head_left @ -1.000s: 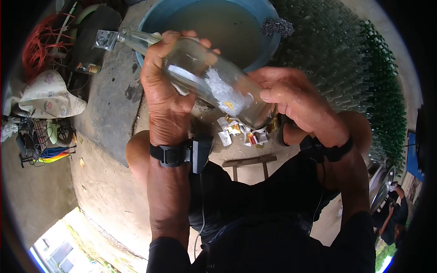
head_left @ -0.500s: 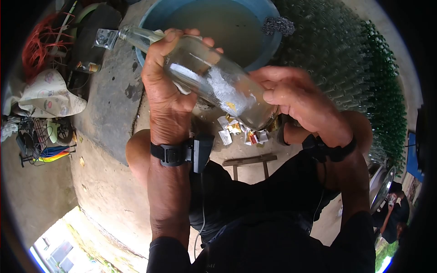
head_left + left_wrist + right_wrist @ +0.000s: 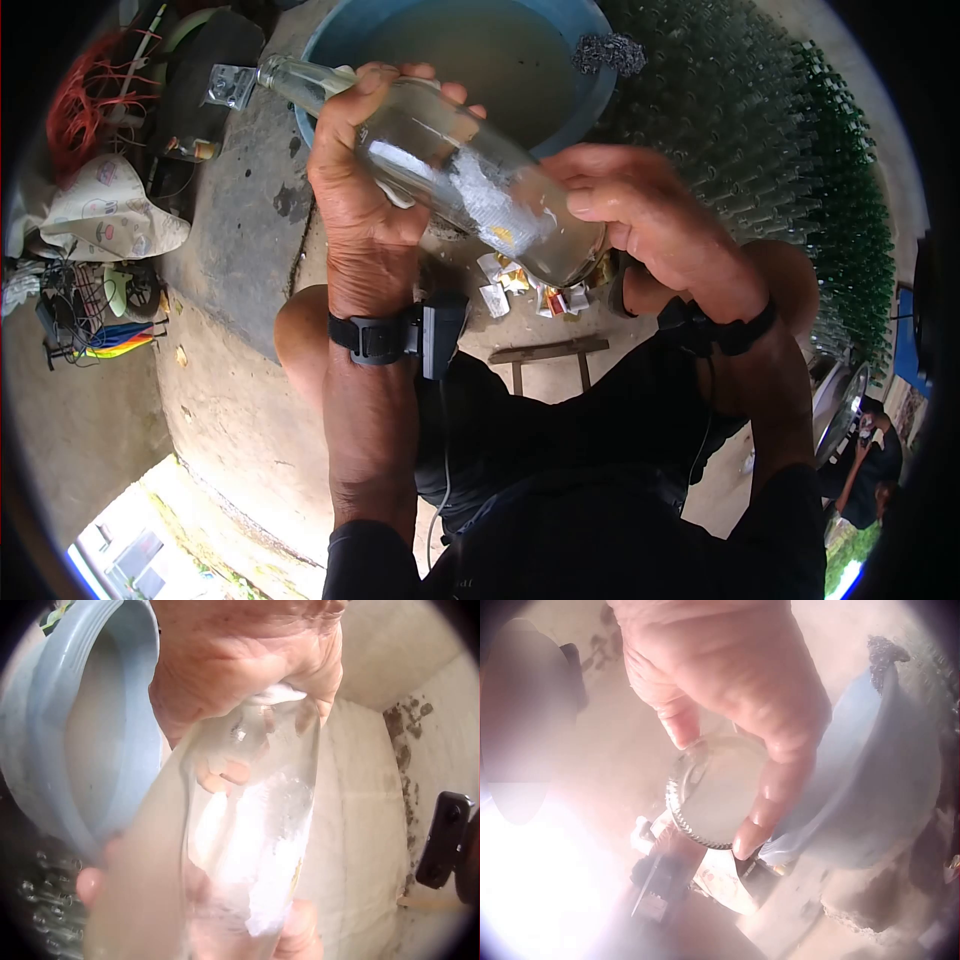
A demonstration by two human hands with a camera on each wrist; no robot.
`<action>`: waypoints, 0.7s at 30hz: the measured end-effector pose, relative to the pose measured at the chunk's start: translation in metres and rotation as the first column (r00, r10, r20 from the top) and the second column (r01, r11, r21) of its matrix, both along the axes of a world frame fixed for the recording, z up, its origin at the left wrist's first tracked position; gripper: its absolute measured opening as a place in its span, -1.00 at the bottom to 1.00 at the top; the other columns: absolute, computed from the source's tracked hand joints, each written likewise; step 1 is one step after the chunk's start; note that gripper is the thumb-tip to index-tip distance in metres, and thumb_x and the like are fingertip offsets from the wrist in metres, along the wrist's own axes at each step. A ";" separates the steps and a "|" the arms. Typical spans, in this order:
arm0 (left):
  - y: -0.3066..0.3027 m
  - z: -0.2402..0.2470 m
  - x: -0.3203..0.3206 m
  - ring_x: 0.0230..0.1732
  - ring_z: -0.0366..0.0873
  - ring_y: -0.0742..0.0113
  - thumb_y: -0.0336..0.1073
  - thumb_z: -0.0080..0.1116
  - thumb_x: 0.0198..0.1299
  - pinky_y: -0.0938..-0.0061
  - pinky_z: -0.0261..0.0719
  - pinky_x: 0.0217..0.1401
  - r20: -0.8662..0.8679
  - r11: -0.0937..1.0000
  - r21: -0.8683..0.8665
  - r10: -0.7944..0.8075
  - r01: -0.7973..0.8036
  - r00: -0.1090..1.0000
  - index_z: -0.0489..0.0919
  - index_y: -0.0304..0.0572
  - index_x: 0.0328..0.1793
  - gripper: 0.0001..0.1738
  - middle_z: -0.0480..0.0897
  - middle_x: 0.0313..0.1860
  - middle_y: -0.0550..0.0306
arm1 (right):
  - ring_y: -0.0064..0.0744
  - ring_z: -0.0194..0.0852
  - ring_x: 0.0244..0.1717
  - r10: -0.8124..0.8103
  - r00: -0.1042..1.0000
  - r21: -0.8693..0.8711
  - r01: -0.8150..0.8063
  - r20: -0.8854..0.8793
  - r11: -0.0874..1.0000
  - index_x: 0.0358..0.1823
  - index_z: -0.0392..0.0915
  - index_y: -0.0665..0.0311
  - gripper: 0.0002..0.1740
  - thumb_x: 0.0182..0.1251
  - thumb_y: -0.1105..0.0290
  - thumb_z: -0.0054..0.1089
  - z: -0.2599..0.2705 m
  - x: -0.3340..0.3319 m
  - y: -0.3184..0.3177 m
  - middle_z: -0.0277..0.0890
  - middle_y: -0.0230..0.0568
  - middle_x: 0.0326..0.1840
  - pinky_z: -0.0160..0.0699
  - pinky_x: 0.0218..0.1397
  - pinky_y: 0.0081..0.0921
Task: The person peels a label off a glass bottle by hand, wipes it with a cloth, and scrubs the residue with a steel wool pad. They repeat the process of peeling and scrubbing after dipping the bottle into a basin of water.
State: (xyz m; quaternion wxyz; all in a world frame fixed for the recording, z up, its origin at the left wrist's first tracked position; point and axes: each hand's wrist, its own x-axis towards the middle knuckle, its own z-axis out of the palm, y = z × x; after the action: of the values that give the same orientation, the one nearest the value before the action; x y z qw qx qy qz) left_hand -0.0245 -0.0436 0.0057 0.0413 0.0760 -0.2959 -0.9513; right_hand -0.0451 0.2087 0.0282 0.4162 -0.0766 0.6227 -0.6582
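Note:
A clear glass bottle point(image 3: 465, 165) is held at a slant, its neck toward the upper left in the head view. My left hand point(image 3: 365, 195) grips its shoulder, thumb on the near side, fingers wrapped behind. Something white point(image 3: 277, 694) sits between that palm and the glass. At the base end, my right hand point(image 3: 655, 215) holds the bottle between thumb and fingers. The right wrist view shows the round ridged base point(image 3: 720, 795) between the fingertips. A torn white label patch point(image 3: 490, 200) shows on the bottle's lower body.
Beyond the bottle stands a blue basin point(image 3: 592, 115) of murky water, a metal scourer point(image 3: 610, 56) on its rim. Clear bottles point(image 3: 700, 120) and green bottles point(image 3: 845, 210) stand massed at right. Paper scraps point(image 3: 520, 285) lie below, near a wooden stool point(image 3: 548, 352). Another person point(image 3: 865, 465) is at far right.
The bottle and both hands shifted slightly right, then back left, with the same hold. The label patch looks much the same. The person in the background moved an arm.

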 end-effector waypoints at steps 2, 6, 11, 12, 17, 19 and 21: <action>0.000 0.000 0.000 0.04 0.79 -0.09 -0.22 0.42 0.31 -0.20 0.78 0.26 -0.003 1.000 0.009 -0.021 0.021 1.000 0.65 -0.10 0.07 -0.71 0.76 0.00 -0.02 | -0.36 0.73 0.15 0.007 1.000 -0.045 -0.007 0.009 0.999 0.36 0.61 0.57 -0.39 0.37 0.32 0.27 -0.003 0.001 0.001 0.76 -0.02 0.15 0.67 0.26 -0.37; 0.006 0.002 0.000 0.02 0.80 -0.09 -0.24 0.43 0.30 -0.21 0.79 0.25 0.044 0.997 -0.077 -0.004 0.007 0.999 0.66 -0.08 0.04 -0.74 0.76 -0.01 0.00 | -0.33 0.71 0.24 0.122 0.984 0.089 -0.111 -0.128 0.990 0.44 0.56 0.53 -0.37 0.38 0.35 0.26 0.009 0.006 -0.005 0.75 -0.02 0.22 0.68 0.31 -0.32; 0.003 0.003 -0.001 0.02 0.80 -0.06 -0.23 0.43 0.30 -0.17 0.80 0.24 0.066 1.000 -0.027 -0.014 0.016 0.998 0.64 -0.08 0.05 -0.73 0.76 -0.03 0.02 | -0.30 0.71 0.30 0.130 0.981 0.086 -0.118 -0.143 0.989 0.45 0.55 0.54 -0.38 0.40 0.38 0.24 0.008 0.003 -0.001 0.74 0.01 0.27 0.65 0.39 -0.33; 0.002 0.004 0.000 0.02 0.80 -0.05 -0.23 0.43 0.29 -0.16 0.80 0.24 0.066 1.000 -0.012 -0.017 0.017 0.998 0.64 -0.08 0.05 -0.72 0.76 -0.03 0.02 | -0.30 0.71 0.30 0.126 0.980 0.067 -0.117 -0.156 0.991 0.45 0.55 0.54 -0.38 0.40 0.38 0.24 0.006 0.003 0.001 0.74 0.02 0.27 0.64 0.39 -0.34; 0.007 0.001 -0.002 0.00 0.80 -0.04 -0.24 0.43 0.26 -0.12 0.81 0.21 0.082 0.999 -0.031 -0.010 0.012 0.997 0.63 -0.08 0.02 -0.73 0.76 -0.04 0.03 | -0.34 0.71 0.29 0.138 0.976 0.073 -0.127 -0.169 0.989 0.41 0.57 0.56 -0.42 0.41 0.43 0.21 -0.002 0.003 0.001 0.75 0.00 0.26 0.64 0.40 -0.36; 0.008 0.000 -0.002 0.00 0.80 -0.05 -0.25 0.42 0.26 -0.11 0.81 0.20 0.093 0.999 -0.044 0.005 -0.001 0.996 0.63 -0.09 0.02 -0.73 0.75 -0.05 0.02 | -0.46 0.69 0.10 0.116 0.972 0.070 -0.103 -0.206 0.992 0.36 0.62 0.52 -0.48 0.42 0.42 0.24 -0.006 0.004 0.000 0.77 -0.11 0.10 0.62 0.17 -0.43; 0.008 0.001 -0.001 0.00 0.79 -0.05 -0.25 0.42 0.26 -0.10 0.82 0.19 0.098 0.998 -0.060 0.019 -0.014 0.995 0.63 -0.09 0.02 -0.73 0.75 -0.05 0.02 | -0.69 0.66 -0.27 0.049 0.962 0.031 -0.042 -0.269 0.999 0.26 0.70 0.44 -0.57 0.44 0.39 0.31 -0.010 0.007 -0.005 0.79 -0.32 -0.18 0.59 -0.27 -0.60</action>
State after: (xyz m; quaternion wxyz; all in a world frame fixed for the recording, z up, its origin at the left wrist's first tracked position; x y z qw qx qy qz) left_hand -0.0257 -0.0351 0.0064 0.0368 0.1241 -0.3250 -0.9368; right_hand -0.0385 0.2041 0.0178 0.3435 -0.1747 0.6799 -0.6239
